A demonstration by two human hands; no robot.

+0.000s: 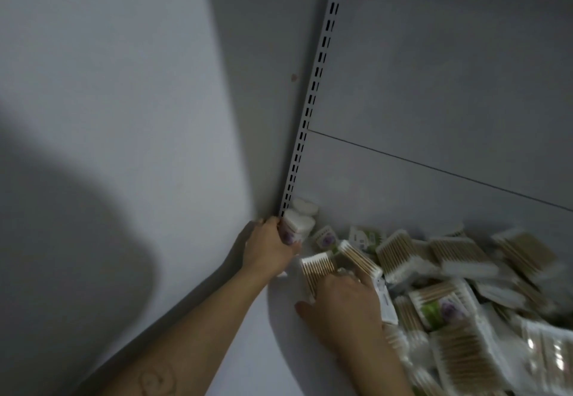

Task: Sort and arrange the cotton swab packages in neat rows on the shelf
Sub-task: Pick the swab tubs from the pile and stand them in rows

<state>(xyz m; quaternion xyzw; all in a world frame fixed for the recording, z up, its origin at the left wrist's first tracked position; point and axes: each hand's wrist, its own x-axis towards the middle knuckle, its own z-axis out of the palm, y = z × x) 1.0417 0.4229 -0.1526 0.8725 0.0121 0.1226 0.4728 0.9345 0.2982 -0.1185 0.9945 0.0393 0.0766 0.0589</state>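
Note:
My left hand [269, 246] grips a heart-shaped white box of swabs [297, 227] in the shelf's back left corner. A second heart-shaped box [305, 208] stands just behind it against the back panel. My right hand [342, 302] lies over the near edge of the loose pile, its fingers on a flat pack of wooden-stick swabs [317, 270]; the grip is hidden under the hand. A jumbled heap of flat swab packs [455, 274] covers the shelf to the right, lying at all angles.
The white shelf board [280, 349] shows bare between my two forearms. A slotted metal upright [313, 110] runs up the corner between the side wall [124, 116] and the grey back panel [434, 85].

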